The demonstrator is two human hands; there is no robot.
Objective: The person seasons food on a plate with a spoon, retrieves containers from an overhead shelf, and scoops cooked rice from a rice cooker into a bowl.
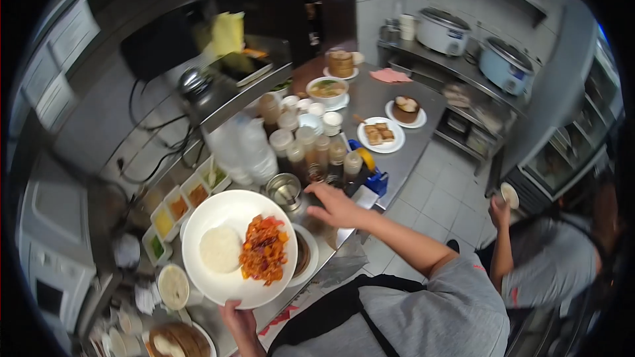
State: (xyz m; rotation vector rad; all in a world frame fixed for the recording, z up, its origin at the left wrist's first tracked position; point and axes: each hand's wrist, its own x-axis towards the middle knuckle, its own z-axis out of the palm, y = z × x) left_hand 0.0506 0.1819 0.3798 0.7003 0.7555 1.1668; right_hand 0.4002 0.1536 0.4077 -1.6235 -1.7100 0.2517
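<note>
Plate (228, 211) of rice (220, 250) and saucy stir-fry (264, 248) fills my remote feed above steel counter (426, 92), left hand (239, 322) gripping its rim; right hand (338, 209), empty, fingers spread, beside metal container (284, 192).

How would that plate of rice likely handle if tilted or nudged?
The white plate is probably stiff: its rim shows no sag. It may tip easily, since the left hand shows only at its near edge. The saucy food could slide, lying loose and glossy, while the rice looks packed in a dome and likelier to hold shape.
</note>
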